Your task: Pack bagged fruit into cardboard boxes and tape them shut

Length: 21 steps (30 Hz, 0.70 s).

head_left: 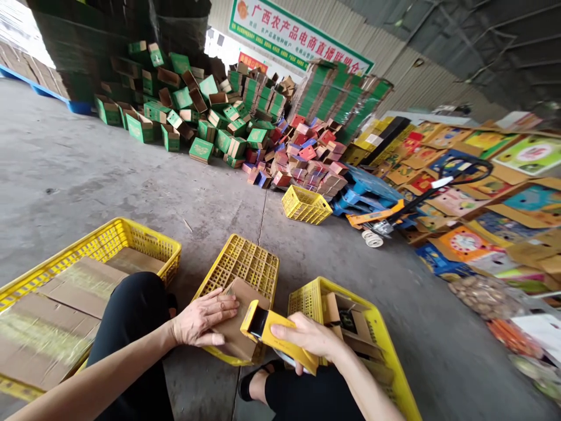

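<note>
A small brown cardboard box [240,321] rests on an upturned yellow plastic crate [245,263] in front of my knees. My left hand [202,318] lies flat on the box's top, fingers stretched out and pressing it down. My right hand [309,337] is closed round a yellow tape dispenser [272,330], whose front end touches the box's right edge.
A yellow crate [109,240] with flat cardboard stands at the left, another yellow crate [385,351] with boxes at the right. Green boxes [193,111] and red-blue boxes [302,158] are piled behind, beside a further yellow crate [305,204], a pallet jack [394,213] and flattened cartons [491,193].
</note>
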Available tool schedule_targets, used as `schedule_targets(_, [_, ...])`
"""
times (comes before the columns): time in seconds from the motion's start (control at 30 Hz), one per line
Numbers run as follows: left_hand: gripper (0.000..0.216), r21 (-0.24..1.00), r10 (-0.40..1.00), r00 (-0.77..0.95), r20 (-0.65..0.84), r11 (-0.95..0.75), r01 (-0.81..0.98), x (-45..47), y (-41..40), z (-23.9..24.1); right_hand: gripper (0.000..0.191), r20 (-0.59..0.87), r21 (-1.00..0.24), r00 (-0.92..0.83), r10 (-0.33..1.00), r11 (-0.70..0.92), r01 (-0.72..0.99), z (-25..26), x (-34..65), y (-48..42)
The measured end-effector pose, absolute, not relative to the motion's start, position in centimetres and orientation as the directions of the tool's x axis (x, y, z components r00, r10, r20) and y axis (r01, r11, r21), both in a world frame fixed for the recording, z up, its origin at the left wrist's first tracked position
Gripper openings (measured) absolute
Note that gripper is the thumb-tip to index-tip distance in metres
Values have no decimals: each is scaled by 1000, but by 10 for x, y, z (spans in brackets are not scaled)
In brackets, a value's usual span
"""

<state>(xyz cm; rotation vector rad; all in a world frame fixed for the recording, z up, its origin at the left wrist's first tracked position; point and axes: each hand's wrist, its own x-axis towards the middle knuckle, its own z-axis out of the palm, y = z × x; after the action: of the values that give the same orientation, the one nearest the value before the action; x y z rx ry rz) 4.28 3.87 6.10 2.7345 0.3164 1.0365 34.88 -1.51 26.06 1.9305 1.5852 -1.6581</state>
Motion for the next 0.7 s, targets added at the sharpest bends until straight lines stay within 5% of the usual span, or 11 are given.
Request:
schedule_targets(0.33, [98, 288, 295, 822, 488, -943, 168, 61, 20, 101, 61, -753, -498, -170, 636, -380, 780, 254, 360, -16])
schedule_targets(0.7, [104, 283, 237, 866, 440, -952, 117, 64, 23, 89, 64, -776, -470, -163, 609, -387, 793, 258, 368, -14])
